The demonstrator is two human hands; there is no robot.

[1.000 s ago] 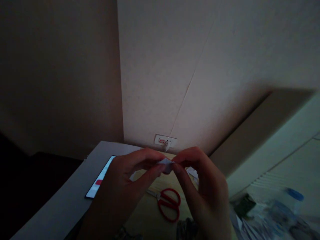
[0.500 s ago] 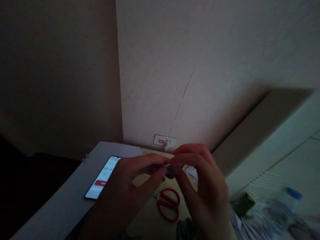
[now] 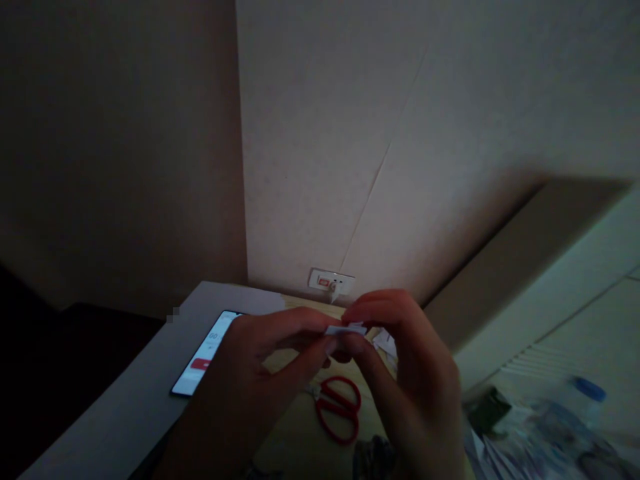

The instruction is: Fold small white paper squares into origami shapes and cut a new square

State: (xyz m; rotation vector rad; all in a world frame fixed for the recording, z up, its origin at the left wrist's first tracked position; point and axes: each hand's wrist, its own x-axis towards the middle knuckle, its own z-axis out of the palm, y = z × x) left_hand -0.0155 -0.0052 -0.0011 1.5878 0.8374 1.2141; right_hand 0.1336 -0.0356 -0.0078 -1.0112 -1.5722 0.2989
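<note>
A small folded piece of white paper (image 3: 345, 329) is pinched between the fingertips of both hands, above the table. My left hand (image 3: 265, 363) grips its left end between thumb and fingers. My right hand (image 3: 407, 367) pinches the right end the same way, partly covering it. Below and between the hands, red-handled scissors (image 3: 340, 408) lie on the wooden table (image 3: 295, 443); their blades are hidden behind my left hand. A lit phone (image 3: 205, 353) lies to the left, partly covered by my left hand.
The phone rests on a large white sheet (image 3: 125, 393). White paper scraps (image 3: 385, 342) lie behind my right hand. A wall socket (image 3: 330, 283) with a plug stands behind the table. At the lower right are a blue-capped clear container (image 3: 590, 393) and crumpled plastic.
More of the white paper shows between the fingertips now. My right hand's fingers have shifted slightly on it; the left hand stays nearly in place.
</note>
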